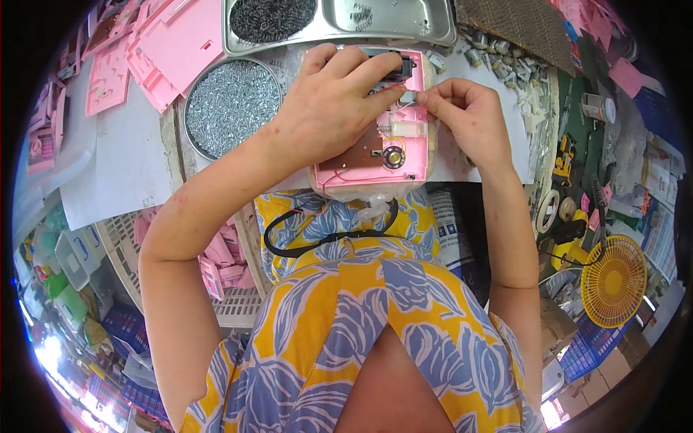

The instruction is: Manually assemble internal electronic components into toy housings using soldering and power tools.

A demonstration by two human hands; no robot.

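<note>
A pink plastic casing lies open-side up on a wrapped pad at the table's near edge. My left hand spans its left part, fingers curled over it and thumb beside a small silver motor. From the right, my right hand pinches the motor's end between thumb and forefinger. Just nearer sit a white gearbox and a round black speaker. Under my left wrist a brown board is partly covered. A black part stands at the casing's far end. Thin wires run between the parts.
On the left is a round tin of screws; behind stands a metal tray with dark springs. Pink panels pile up at far left. Several small motors lie at back right. A yellow fan is at right.
</note>
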